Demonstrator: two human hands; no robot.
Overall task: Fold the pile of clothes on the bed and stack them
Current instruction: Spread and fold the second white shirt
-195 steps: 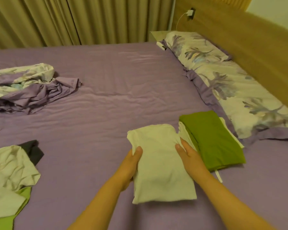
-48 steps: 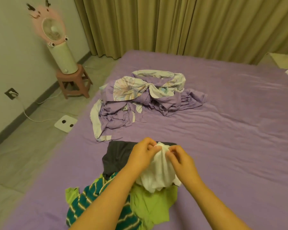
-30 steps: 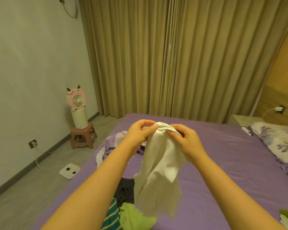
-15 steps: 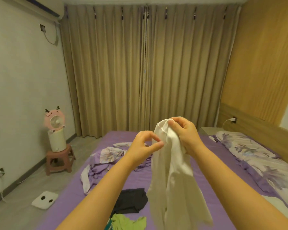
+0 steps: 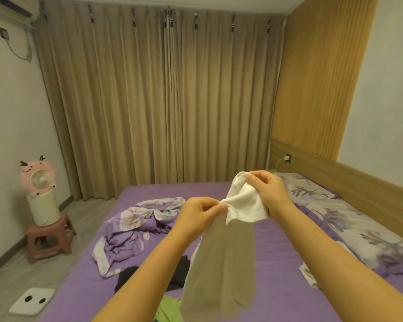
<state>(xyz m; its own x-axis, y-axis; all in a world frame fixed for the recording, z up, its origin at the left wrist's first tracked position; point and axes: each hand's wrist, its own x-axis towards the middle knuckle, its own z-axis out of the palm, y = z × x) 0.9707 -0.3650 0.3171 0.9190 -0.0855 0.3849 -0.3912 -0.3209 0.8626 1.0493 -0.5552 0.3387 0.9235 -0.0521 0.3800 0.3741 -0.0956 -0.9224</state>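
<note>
Since a moment ago our left hand (image 5: 199, 213) has pinched the white garment (image 5: 221, 263) again beside our gripping right hand (image 5: 266, 189), so above the bed (image 5: 277, 263) we should spread its top edge and shake it flat.

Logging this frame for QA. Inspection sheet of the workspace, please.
Surface: purple bed, sheet wrinkled.
Job's things: white garment held up in the air, hanging down; dark garment and green garment lie unfolded below it.
Clutter: crumpled floral bedding mid-bed; floral pillows by the headboard.
Hands: left hand and right hand each pinch the white garment's top.
Cables: charger cable at the headboard socket.
Surroundings: closed curtains; pink fan on a stool; white scale on the floor.
</note>
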